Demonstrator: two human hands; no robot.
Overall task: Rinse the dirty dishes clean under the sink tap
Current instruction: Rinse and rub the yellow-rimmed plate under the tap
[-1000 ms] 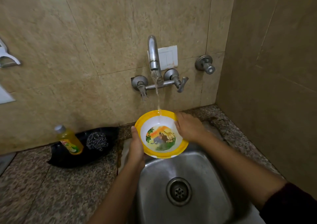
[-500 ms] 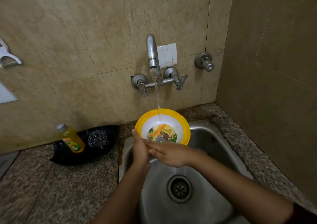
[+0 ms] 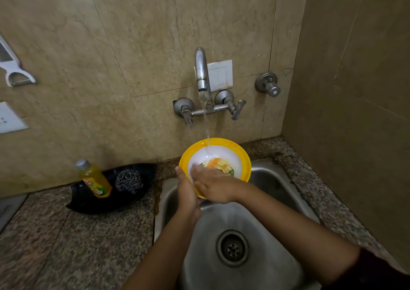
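Steel sink point(image 3: 275, 185) is waiting right below, so if that wet yellow bowl point(image 3: 224, 154) is slipping from its one-handed grip, it's likely clattering in. Left hand point(image 3: 185, 192) is gripping the rim at the bowl's 8 o'clock, thumb on top, other fingers hidden. Right hand point(image 3: 214, 186) is pressing flat-fingered inside, holding nothing. Bowl's hanging at 12 o'clock from the drain point(image 3: 232, 248), under the running tap point(image 3: 202, 67).

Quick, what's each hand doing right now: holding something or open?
Left hand: closed round the rim of the yellow bowl, holding it.
Right hand: open, laid flat inside the bowl, holding nothing.
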